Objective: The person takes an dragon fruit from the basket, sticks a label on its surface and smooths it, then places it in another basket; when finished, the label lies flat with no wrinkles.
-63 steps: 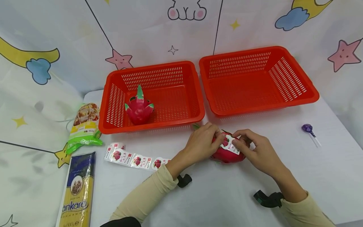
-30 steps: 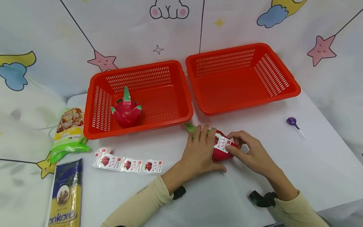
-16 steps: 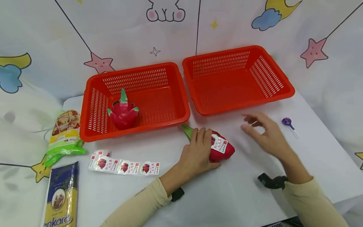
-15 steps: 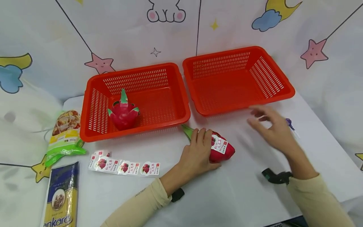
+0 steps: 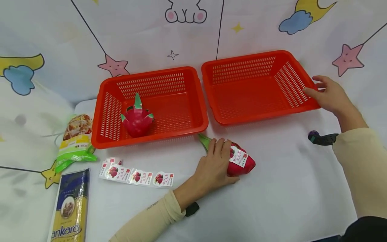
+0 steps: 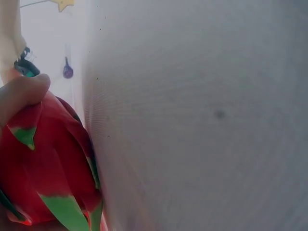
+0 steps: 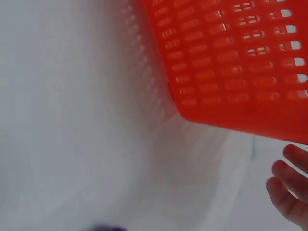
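A: Near to far, clock on the head view?
B: Label strip (image 5: 141, 177) between 7 and 8 o'clock, prints up, likely to read from the person's side. Left hand (image 5: 213, 164) at 5, gripping the labelled dragon fruit (image 5: 249, 165) at 4 near its leafy end, presumably to steady it with the label (image 5: 239, 156) uncovered.
A: Beyond?
B: Left basket (image 5: 178, 109), 9 to 10, second dragon fruit (image 5: 137, 123) inside.
A: Right hand (image 5: 334, 97)?
B: Near 3, at the right basket's (image 5: 248, 92) outer end, maybe for a handhold. Can't tell if gripping.
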`<state>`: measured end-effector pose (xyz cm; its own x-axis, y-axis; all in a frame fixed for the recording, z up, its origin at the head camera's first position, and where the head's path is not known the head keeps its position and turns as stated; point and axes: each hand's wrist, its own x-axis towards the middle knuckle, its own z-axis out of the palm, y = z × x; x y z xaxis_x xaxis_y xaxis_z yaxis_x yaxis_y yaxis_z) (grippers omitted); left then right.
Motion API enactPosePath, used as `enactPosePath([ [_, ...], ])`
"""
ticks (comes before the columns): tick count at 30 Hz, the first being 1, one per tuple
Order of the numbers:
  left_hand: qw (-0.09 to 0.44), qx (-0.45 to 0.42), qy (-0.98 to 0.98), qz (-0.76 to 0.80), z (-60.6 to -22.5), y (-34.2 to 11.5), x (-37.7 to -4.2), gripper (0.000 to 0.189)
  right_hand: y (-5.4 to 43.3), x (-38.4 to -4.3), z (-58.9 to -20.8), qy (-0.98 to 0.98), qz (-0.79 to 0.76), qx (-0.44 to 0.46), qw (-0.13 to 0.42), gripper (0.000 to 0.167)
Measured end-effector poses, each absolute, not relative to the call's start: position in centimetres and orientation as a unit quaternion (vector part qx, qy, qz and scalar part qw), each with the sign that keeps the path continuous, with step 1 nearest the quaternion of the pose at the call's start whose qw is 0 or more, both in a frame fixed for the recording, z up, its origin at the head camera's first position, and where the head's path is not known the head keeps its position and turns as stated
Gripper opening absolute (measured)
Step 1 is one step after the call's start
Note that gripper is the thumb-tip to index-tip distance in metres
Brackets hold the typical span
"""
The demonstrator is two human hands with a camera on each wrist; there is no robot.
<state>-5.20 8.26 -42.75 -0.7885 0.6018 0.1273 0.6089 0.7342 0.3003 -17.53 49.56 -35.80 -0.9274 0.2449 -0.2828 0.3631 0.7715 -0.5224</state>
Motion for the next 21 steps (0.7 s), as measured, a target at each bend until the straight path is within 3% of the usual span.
enactPosePath([
  [14,0.043,-0.334,-0.926,-0.167,-43.1,8.4,-4.8,0.107,49.5,-17.9,-36.7,0.936,-0.297,0.155,0.11,0.076],
  [21,0.051,-0.375,-0.909,-0.176,-40.7,7.6,-2.9,0.107,49.7,-17.7,-36.8,0.936,-0.299,0.151,0.107,0.076],
])
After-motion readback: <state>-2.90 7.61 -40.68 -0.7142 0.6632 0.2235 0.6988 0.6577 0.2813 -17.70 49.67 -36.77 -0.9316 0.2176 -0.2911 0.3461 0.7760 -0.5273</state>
